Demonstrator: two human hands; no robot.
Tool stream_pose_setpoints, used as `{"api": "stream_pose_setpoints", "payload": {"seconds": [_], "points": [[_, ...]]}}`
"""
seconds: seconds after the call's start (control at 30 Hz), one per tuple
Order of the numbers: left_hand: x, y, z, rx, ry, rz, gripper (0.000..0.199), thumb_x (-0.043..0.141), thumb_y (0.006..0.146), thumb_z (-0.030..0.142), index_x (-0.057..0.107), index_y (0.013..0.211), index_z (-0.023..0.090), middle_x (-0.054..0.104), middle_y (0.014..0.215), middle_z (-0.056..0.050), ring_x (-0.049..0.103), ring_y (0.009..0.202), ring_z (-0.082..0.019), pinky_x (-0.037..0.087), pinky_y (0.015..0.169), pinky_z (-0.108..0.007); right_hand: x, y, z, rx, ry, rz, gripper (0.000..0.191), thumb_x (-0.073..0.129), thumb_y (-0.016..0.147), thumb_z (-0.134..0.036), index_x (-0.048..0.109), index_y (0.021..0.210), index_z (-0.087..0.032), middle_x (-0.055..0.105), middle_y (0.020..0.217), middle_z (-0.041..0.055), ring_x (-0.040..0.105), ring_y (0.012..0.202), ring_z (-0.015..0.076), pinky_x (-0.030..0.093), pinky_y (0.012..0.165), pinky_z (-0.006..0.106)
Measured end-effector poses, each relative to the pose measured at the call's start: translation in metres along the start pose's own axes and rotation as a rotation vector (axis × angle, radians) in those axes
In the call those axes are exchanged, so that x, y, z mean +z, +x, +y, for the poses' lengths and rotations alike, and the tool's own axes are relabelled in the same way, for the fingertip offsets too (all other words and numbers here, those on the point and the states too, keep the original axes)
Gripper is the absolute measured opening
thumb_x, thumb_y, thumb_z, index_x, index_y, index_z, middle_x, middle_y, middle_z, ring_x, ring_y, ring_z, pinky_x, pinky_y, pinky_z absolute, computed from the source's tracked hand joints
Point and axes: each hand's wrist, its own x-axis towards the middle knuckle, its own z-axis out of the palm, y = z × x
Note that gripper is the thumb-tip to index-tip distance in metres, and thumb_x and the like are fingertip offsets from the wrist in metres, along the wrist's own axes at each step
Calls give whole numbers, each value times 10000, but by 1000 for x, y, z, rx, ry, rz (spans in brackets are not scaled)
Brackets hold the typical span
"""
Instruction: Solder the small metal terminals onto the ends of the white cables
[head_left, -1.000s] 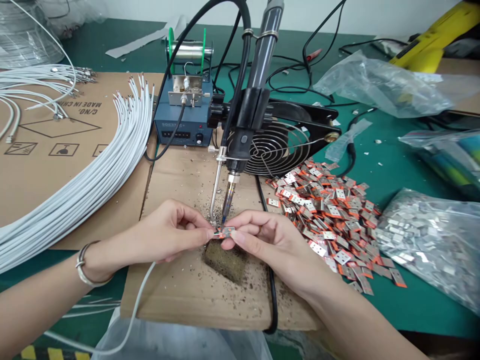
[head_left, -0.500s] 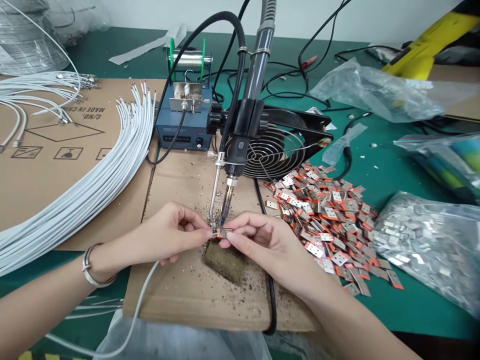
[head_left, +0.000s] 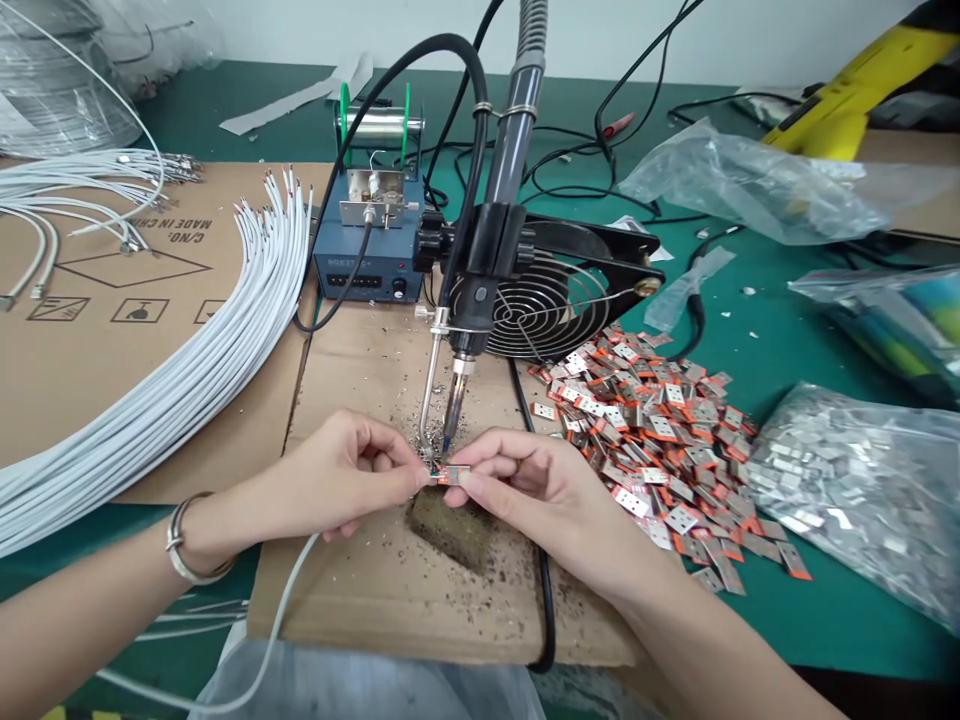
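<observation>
My left hand (head_left: 341, 480) pinches the end of a white wire (head_left: 277, 610) that trails back off the board toward me. My right hand (head_left: 525, 485) pinches a small orange and silver metal tab (head_left: 454, 474). Wire end and tab meet just under the tip of the fixed soldering iron (head_left: 454, 410) and its solder feed tube (head_left: 427, 400). A dirty brown sponge (head_left: 450, 525) lies directly below them on the cardboard board (head_left: 390, 590).
A heap of orange and silver tabs (head_left: 652, 440) lies right of the hands, with a bag of silver parts (head_left: 855, 490) beyond. A bundle of white wires (head_left: 172, 380) curves at left. Behind the iron stand a blue solder feeder box (head_left: 367, 265) and a black fan (head_left: 562, 290).
Both hands stay pinched at the iron tip; the tab has shifted slightly lower and rightward. The view has tilted a little.
</observation>
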Motion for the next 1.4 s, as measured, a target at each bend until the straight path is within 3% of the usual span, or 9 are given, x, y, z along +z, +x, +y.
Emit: {"api": "stream_pose_setpoints", "payload": {"seconds": [0.33,0.63,0.87,1.1,1.4], "points": [[2,2,-1,-28,13,21,250,534,802,368,567,790,121,402,461,72,344,292,-28,279,255,-104,8,5,8,-15,-103,129,199,651,681,-297,582,758,-127,591,620,33,506,512,86,376,455,197],[0,0,-1,-5,-13,15,248,542,806,367,573,787,121,386,450,73,352,301,-26,288,265,-96,1,2,3,-55,6,7,130,619,750,-255,601,819,-147,681,744,61,645,691,123,498,627,213],[0,0,-1,7,-48,6,230,542,808,351,576,779,125,396,456,74,346,293,-21,284,261,-96,0,0,2,-54,49,-14,118,631,763,-245,611,820,-143,687,740,49,647,686,100,484,626,172],[1,-1,7,-89,-25,14,191,534,817,296,565,761,116,377,414,81,347,290,-24,281,263,-88,1,2,3,-21,58,15,113,634,742,-227,614,810,-139,687,735,52,647,676,101,480,606,162],[0,1,-1,-18,-6,22,246,532,808,356,569,766,117,388,433,74,352,291,-25,295,254,-89,1,3,4,-31,71,19,110,640,731,-198,620,825,-143,688,722,42,642,663,92,475,600,154]]}}
